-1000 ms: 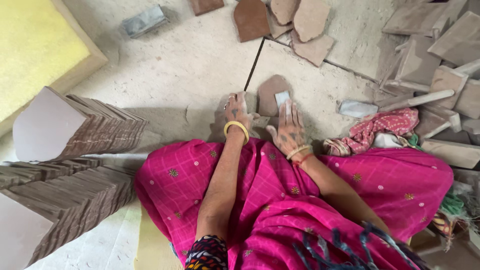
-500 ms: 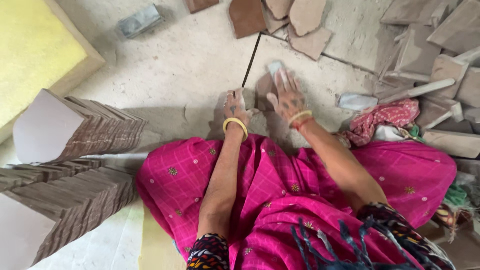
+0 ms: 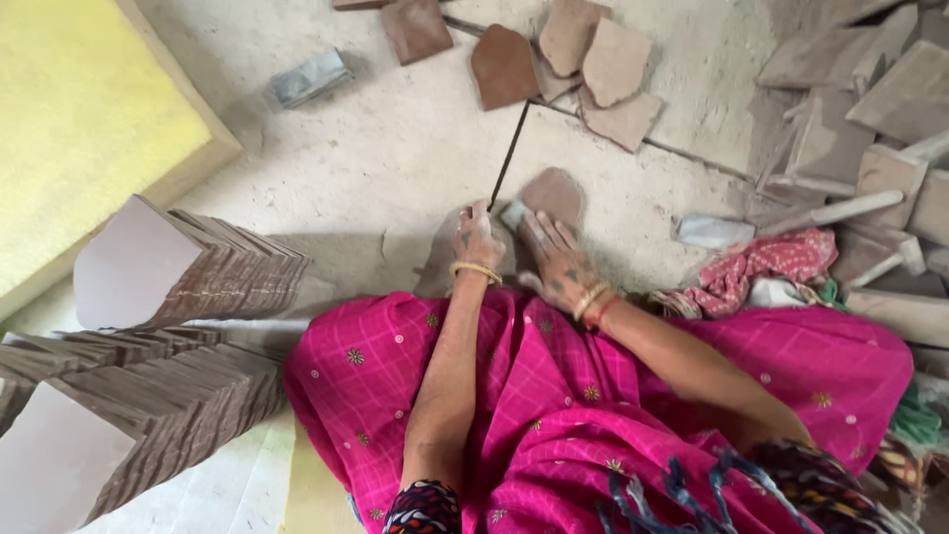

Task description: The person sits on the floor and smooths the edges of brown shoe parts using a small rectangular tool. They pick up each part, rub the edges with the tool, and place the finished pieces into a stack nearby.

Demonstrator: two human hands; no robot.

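Far left: a yellow panel [image 3: 79,119] with a pale wooden edge lies on the dusty floor [image 3: 395,168]. Below it, two leaning stacks of thin brown sheets [image 3: 232,277] stand side by side, the lower stack [image 3: 168,415] reaching the bottom edge of the view. A small grey block [image 3: 308,77] rests alone near the top, with bare floor between it and the stacks.

Centre: the left hand [image 3: 478,237], a yellow bangle at the wrist, has its grip closed around the near end of a thin dark rod [image 3: 510,156], which runs away from the person toward a brown shaped tile [image 3: 502,65]. Just beside it, the right hand [image 3: 554,255] lies flat with fingers spread, its grip released, pressing on a brown tile piece [image 3: 554,193] on the floor; a small grey block [image 3: 512,214] sits between the two hands, touching the fingertips. Pink cloth [image 3: 554,415] covers the lap below both forearms.

Right: more broken tile pieces [image 3: 615,89] lie past the rod's far end. A crumpled red patterned cloth [image 3: 761,272] sits near the right forearm, and a heap of stone slabs [image 3: 870,109] crowds the right edge, leaving open floor mainly ahead and to the left of the hands.
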